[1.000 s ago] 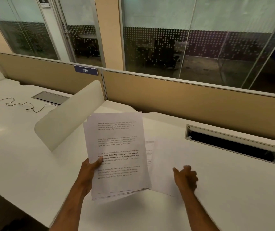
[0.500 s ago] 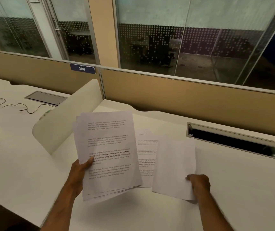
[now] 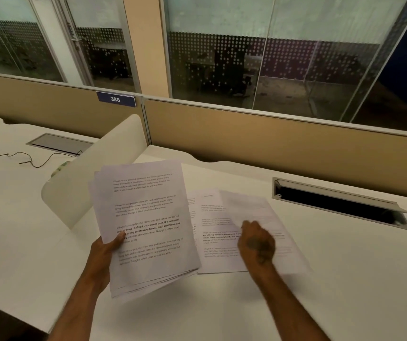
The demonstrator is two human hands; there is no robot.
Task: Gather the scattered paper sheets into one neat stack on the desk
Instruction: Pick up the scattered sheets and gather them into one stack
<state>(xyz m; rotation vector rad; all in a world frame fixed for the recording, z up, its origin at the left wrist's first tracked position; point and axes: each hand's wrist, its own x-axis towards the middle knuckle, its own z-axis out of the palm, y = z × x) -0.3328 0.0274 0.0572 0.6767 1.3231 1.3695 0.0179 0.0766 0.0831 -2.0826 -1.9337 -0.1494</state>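
**Desk 386: loose sheets, partway gathered**

Since half a second ago: my right hand [image 3: 256, 243], which then pinched a blank-faced sheet by its lower corner, has come in over the papers on the desk and now sits on top of them, fingers curled; motion blur keeps me from telling whether it grips anything.

Item 1. Held bundle [image 3: 145, 227]: several printed sheets, edges fanned and uneven at the bottom. My left hand [image 3: 105, 254] clasps it along the left edge, thumb pressed on the front page by the bold lines of text. The bundle is lifted off the desk [image 3: 345, 279], tilted slightly.

Item 2. Printed sheet [image 3: 212, 232]: flat on the desk, just right of the bundle, which covers its left edge.

Item 3. Pale sheet [image 3: 254, 207]: overlapping item 2 on the right, skewed, under my right hand.

Item 4. Cable tray [image 3: 337, 205]: open slot, farther right, apart from the papers.

Item 5. White divider [image 3: 94, 183]: stands left of the bundle.

Item 6. Number plate [image 3: 115, 99] reading 386, on the partition behind.
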